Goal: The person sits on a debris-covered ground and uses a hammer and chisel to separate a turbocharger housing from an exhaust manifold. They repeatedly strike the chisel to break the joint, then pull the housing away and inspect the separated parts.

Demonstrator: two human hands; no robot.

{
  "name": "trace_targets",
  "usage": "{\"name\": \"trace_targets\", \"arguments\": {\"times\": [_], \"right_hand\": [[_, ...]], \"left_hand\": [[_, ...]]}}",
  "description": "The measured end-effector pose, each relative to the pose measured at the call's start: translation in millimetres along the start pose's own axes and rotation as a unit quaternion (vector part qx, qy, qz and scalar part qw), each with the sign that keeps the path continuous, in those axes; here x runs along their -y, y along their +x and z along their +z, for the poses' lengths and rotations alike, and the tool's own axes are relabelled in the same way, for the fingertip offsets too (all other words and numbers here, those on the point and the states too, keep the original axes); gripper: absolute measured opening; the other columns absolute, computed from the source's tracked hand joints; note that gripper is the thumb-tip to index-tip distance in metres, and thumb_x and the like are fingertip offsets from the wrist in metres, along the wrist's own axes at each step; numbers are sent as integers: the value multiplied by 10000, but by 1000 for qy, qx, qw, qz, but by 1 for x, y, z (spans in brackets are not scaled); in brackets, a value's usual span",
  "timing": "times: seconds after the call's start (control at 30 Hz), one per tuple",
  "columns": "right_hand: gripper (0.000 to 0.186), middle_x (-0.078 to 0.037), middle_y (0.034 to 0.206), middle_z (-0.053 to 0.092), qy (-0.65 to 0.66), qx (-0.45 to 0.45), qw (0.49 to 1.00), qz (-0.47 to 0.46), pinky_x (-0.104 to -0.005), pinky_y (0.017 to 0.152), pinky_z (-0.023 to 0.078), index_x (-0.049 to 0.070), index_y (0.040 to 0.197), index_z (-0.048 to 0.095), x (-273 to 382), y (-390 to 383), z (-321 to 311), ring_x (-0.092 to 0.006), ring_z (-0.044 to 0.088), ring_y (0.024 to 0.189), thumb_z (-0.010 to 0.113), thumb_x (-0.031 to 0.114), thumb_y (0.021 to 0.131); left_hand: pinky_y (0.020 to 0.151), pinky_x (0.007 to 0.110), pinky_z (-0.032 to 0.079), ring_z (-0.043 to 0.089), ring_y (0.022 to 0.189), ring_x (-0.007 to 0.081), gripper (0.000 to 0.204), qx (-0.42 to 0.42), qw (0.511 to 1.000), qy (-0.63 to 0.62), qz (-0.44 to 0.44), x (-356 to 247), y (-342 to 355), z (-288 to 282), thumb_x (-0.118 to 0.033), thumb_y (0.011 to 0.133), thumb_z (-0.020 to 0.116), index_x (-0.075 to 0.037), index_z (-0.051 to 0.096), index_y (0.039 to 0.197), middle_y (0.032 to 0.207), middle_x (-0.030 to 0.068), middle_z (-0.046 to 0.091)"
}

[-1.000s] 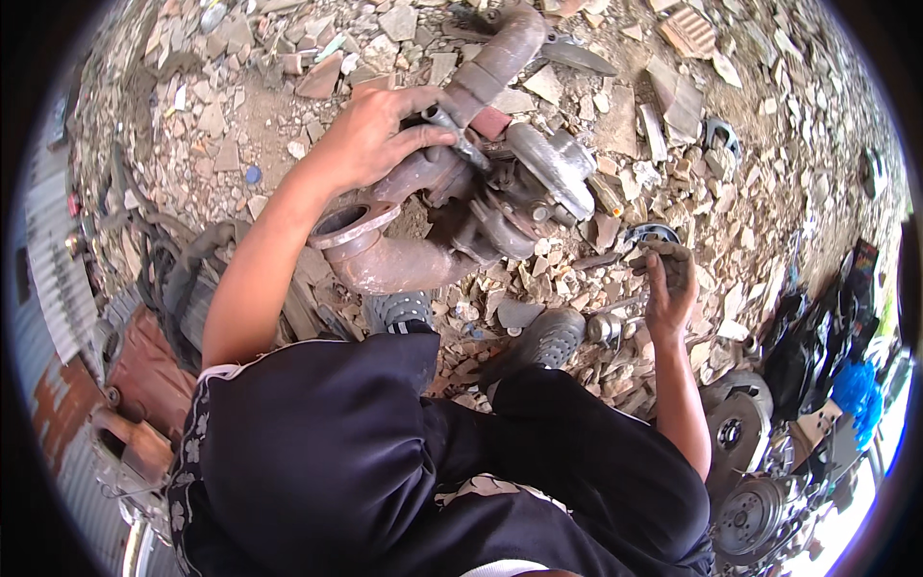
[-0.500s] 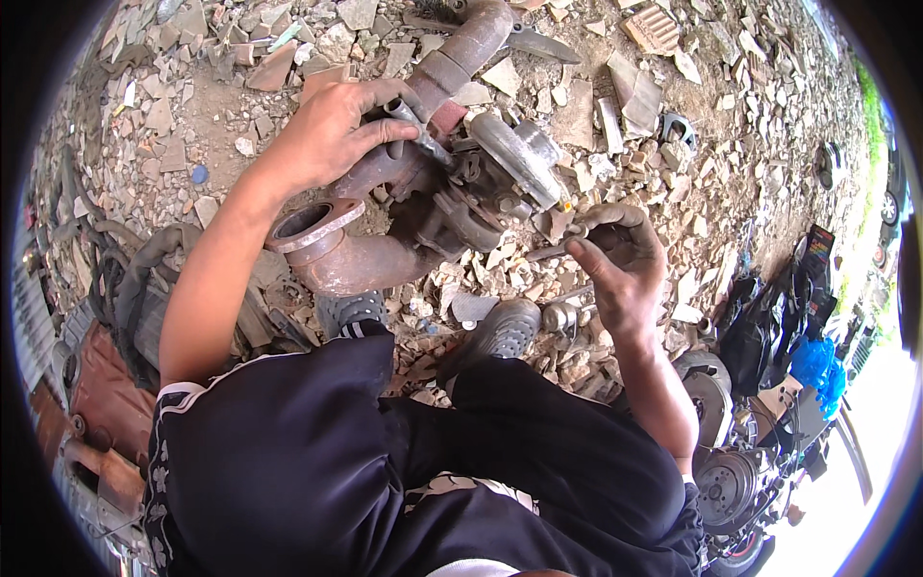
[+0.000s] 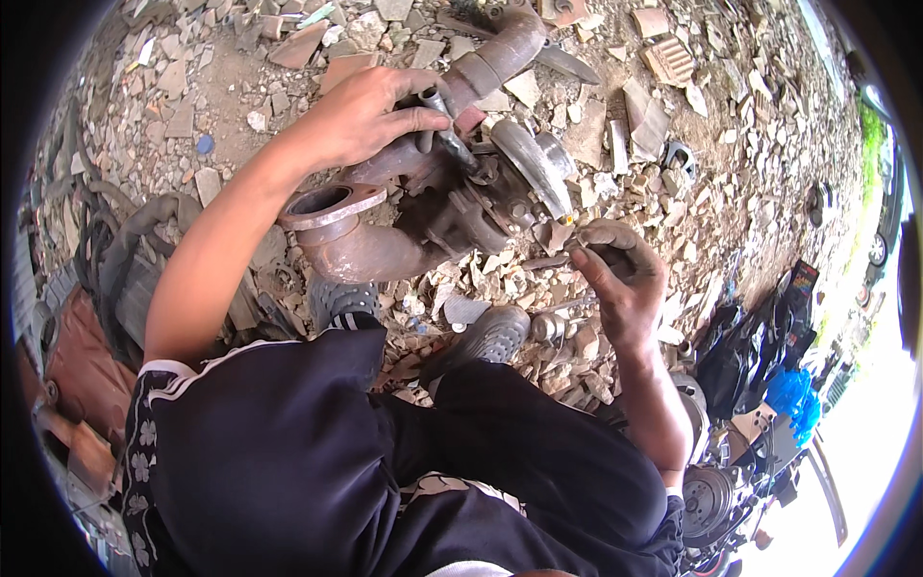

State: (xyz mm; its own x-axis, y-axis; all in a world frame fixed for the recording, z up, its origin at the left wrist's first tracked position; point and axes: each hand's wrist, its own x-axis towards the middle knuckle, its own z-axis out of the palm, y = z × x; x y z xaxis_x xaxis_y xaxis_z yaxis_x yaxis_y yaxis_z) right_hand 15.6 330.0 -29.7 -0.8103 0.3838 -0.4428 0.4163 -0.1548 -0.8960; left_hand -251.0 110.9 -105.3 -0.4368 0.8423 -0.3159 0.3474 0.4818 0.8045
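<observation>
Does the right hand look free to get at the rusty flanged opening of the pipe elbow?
Probably yes: the flanged opening sits uncovered, nothing over it. The right hand would have to cross the casting; the left hand grips higher up.

Looks like an outdoor scrapyard or open-air repair spot, not a proper shop. Broken brick and stone rubble (image 3: 625, 106) all over the dirt beyond the left hand (image 3: 361, 115), a rusty turbo-and-pipe assembly (image 3: 423, 207) under it, greasy round car parts (image 3: 707, 495) piled behind the right hand (image 3: 620, 279). Full daylight too.
</observation>
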Motion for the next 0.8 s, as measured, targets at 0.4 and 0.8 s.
{"name": "trace_targets", "arguments": {"times": [0.4, 0.8], "right_hand": [[184, -100, 1015, 783, -403, 148, 869, -245, -347, 791, 601, 101, 1029, 799, 53, 112, 49, -232, 768, 879, 765, 96, 848], [120, -70, 866, 752, -511, 281, 756, -296, -430, 942, 502, 144, 923, 796, 32, 137, 56, -293, 659, 987, 777, 145, 804]], "left_hand": [[904, 393, 521, 719, 915, 277, 318, -40, 997, -1, 59, -1, 1, 2, -293, 960, 712, -76, 733, 1190, 978, 140, 767], [904, 465, 495, 686, 880, 366, 391, -44, 996, 38, 71, 5, 5, 6, -424, 967, 670, -85, 733, 1149, 961, 169, 753]]}}
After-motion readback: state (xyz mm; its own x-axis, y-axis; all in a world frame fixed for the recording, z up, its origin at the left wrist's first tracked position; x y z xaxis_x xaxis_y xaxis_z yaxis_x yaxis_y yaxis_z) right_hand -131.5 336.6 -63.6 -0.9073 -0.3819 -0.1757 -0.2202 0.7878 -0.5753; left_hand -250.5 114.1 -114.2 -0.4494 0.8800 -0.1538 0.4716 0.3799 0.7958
